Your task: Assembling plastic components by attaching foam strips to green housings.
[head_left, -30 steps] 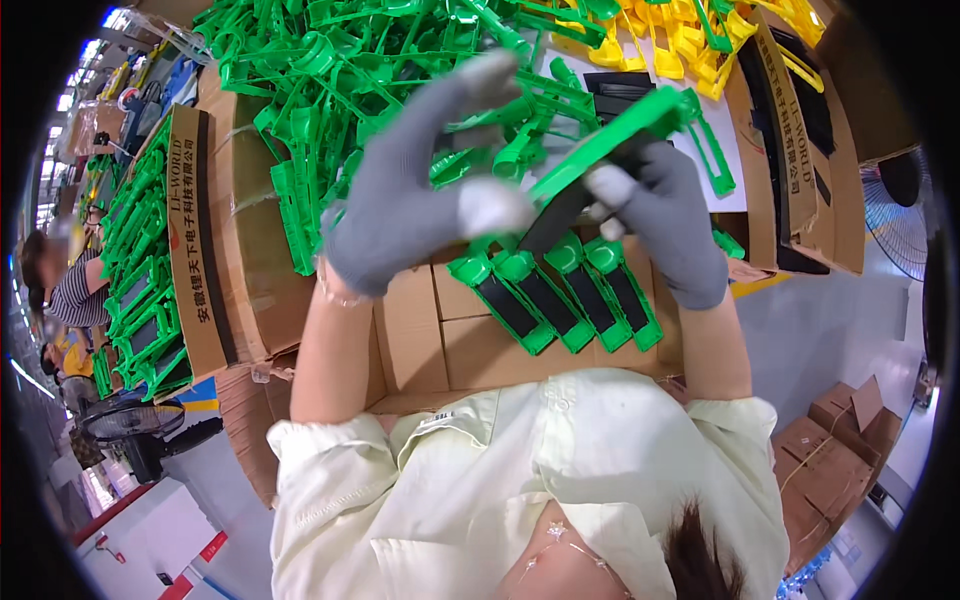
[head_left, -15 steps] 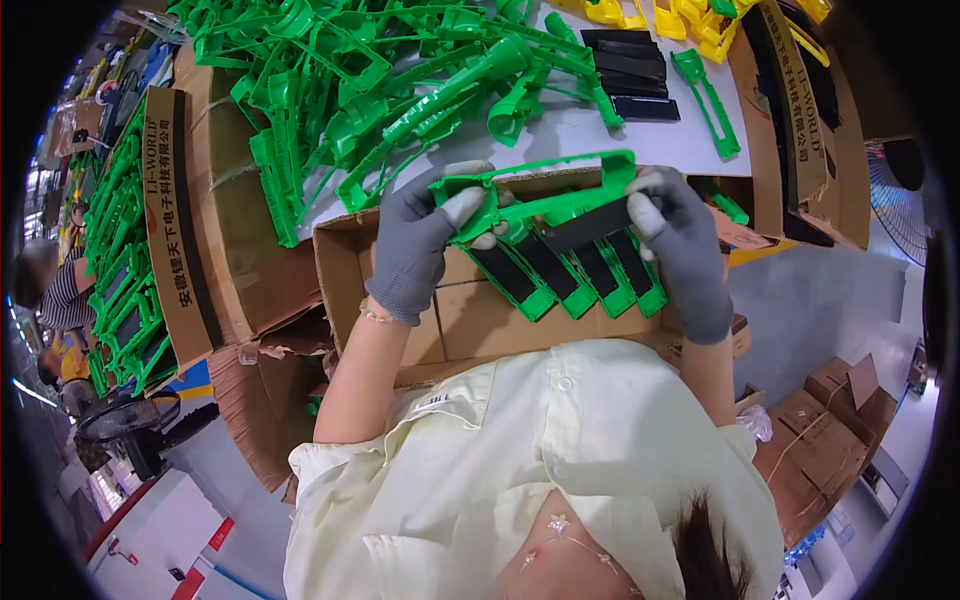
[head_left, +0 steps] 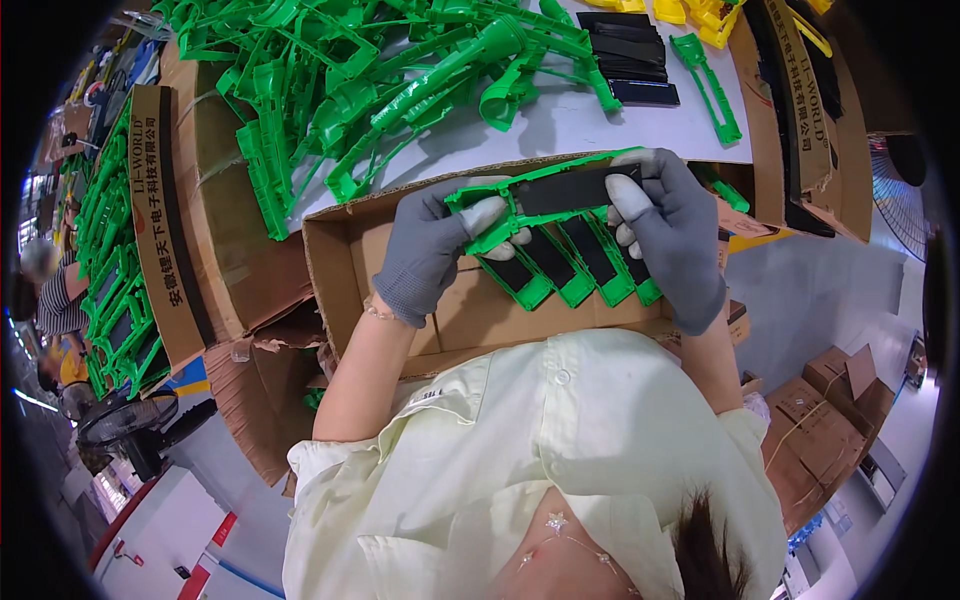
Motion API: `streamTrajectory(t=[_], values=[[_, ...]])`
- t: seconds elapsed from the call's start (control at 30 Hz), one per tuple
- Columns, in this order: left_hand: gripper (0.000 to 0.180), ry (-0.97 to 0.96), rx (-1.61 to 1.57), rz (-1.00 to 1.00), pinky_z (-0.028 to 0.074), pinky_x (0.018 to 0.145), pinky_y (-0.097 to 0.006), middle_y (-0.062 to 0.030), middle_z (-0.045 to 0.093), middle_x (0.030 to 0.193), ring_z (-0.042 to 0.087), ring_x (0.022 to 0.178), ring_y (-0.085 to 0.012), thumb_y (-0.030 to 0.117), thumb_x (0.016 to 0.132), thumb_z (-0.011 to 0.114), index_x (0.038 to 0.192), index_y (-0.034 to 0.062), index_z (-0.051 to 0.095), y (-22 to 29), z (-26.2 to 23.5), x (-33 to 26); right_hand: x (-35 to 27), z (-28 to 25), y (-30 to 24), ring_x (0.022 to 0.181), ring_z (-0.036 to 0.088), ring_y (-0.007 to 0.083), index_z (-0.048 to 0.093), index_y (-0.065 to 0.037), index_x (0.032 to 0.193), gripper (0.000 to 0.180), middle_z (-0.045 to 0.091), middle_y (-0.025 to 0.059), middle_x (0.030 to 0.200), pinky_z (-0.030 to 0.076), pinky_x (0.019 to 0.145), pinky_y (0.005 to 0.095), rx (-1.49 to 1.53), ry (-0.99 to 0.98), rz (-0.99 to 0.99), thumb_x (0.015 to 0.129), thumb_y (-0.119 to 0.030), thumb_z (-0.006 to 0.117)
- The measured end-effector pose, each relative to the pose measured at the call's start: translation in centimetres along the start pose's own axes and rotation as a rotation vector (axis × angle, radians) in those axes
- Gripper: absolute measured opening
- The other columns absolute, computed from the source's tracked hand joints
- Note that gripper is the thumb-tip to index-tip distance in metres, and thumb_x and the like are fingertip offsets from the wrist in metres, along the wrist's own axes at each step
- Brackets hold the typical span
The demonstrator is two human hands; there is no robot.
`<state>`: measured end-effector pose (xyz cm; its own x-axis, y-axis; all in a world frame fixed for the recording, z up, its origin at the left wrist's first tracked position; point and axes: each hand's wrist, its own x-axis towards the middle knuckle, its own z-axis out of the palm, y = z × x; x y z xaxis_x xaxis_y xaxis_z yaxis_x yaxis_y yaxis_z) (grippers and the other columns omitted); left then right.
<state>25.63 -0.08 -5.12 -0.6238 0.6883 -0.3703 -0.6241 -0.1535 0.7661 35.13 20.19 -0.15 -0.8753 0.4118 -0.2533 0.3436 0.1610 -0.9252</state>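
Both hands wear grey knit gloves. My left hand [head_left: 432,252] grips the left end of a green plastic frame with a black strip set in it [head_left: 540,192]. My right hand [head_left: 672,232] pinches the right end of that same frame, fingertips on the black strip. The piece is held level over an open cardboard box [head_left: 340,280]. Inside the box, several finished green frames with black strips [head_left: 580,268] lie side by side, just under my hands.
A heap of loose green plastic frames [head_left: 400,80] covers the white table [head_left: 600,120] beyond the box. Black strips [head_left: 625,55] are stacked at the far right, with yellow parts [head_left: 700,15] behind. A cardboard carton [head_left: 185,220] of green parts stands left, and small boxes [head_left: 830,400] sit on the floor.
My hands brought the green frame down from over the pile to just above the box. The black strip now sits in the frame, with my right fingertips on it.
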Motion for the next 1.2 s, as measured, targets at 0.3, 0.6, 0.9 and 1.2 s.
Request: streamTrajectory(t=[0.3, 0.6, 0.9, 1.2], values=[[0.033, -0.034, -0.049, 0.001, 0.057, 0.061, -0.028, -0.0158, 0.064, 0.096, 0.067, 0.078, -0.0252, 0.009, 0.085, 0.060, 0.113, -0.0073, 0.055, -0.1, -0.3, 0.2, -0.7, -0.1, -0.4, 0.052, 0.048, 0.0025, 0.056, -0.002, 0.097, 0.013, 0.058, 0.0023, 0.067, 0.036, 0.046, 0.0165, -0.131, 0.006, -0.185, 0.086, -0.007, 0.059], [0.043, -0.050, 0.097, 0.018, 0.055, 0.066, -0.025, -0.0093, 0.064, 0.097, 0.065, 0.078, -0.0173, 0.016, 0.082, 0.066, 0.119, -0.0017, 0.053, 1.0, 1.2, -0.4, -0.3, -2.5, 1.7, 0.064, 0.065, 0.0248, 0.060, -0.001, 0.089, 0.019, 0.065, 0.0125, 0.074, 0.049, 0.056, 0.0281, -0.441, -0.071, -1.104, 0.079, -0.015, 0.069], [0.041, 0.002, 0.106, -0.016, 0.055, 0.067, -0.025, -0.0089, 0.064, 0.098, 0.065, 0.079, -0.0170, 0.010, 0.081, 0.066, 0.118, -0.0015, 0.055, 1.4, 2.5, -1.1, -1.0, -3.0, 0.9, 0.065, 0.066, 0.0236, 0.060, -0.006, 0.084, 0.013, 0.067, 0.0125, 0.079, 0.049, 0.054, 0.0262, -0.669, -0.025, -1.136, 0.078, -0.014, 0.068], [0.040, 0.032, 0.091, 0.055, 0.056, 0.066, -0.027, -0.0128, 0.064, 0.096, 0.066, 0.080, -0.0203, 0.010, 0.080, 0.066, 0.116, -0.0048, 0.054, 0.4, 2.2, -1.1, -1.0, -3.1, 1.4, 0.066, 0.067, 0.0262, 0.059, -0.002, 0.083, 0.015, 0.065, 0.0147, 0.077, 0.050, 0.056, 0.0289, -0.500, 0.022, -1.103, 0.078, -0.012, 0.068]])
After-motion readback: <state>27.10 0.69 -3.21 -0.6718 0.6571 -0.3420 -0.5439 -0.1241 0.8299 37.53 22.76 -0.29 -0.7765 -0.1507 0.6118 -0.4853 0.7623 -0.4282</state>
